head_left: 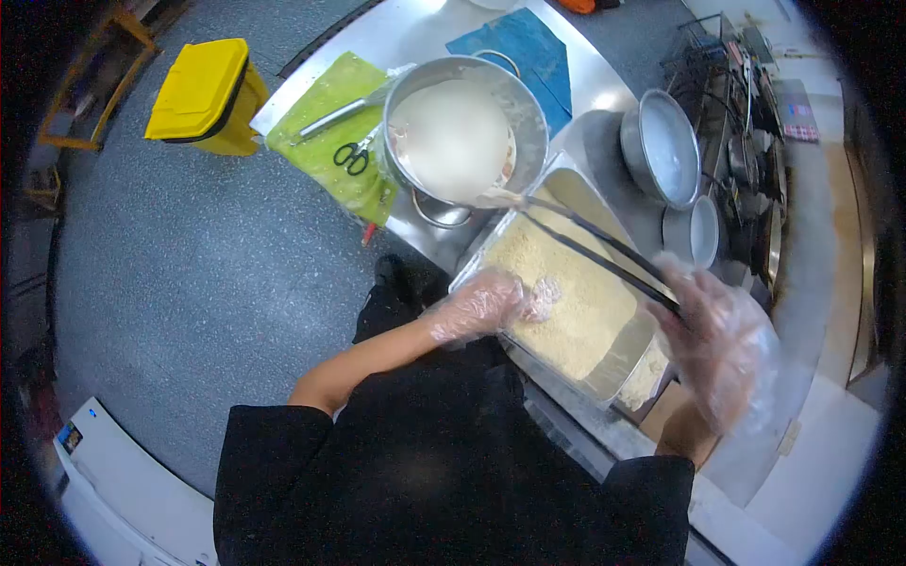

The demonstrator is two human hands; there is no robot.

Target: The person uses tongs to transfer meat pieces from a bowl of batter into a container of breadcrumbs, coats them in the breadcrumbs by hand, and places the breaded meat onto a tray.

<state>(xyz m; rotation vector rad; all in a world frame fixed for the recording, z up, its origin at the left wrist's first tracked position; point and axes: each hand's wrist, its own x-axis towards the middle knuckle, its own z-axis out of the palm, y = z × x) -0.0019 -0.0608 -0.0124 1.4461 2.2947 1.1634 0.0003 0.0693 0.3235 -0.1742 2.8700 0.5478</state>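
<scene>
My right hand [713, 335], in a clear plastic glove, grips a pair of long black chopsticks [604, 245]. Their far tips hold a pale, wet piece of food [502, 197] at the rim of a large metal pot [533, 132]. White batter-like liquid [453, 137] fills much of the pot. My left hand [486, 304], also gloved, rests low over the left side of a metal tray [609, 377]. Pale yellow crumbs [566, 330] cover the tray's bottom. The left fingertips touch the crumbs, and whatever lies beneath them is hidden.
Black scissors [353, 158] and a metal-handled tool [330, 121] lie on a green cloth [344, 85] left of the pot. Behind it is a blue cloth [543, 57]. Metal bowls [661, 151] stand to the right. A yellow bin [203, 94] is on the floor.
</scene>
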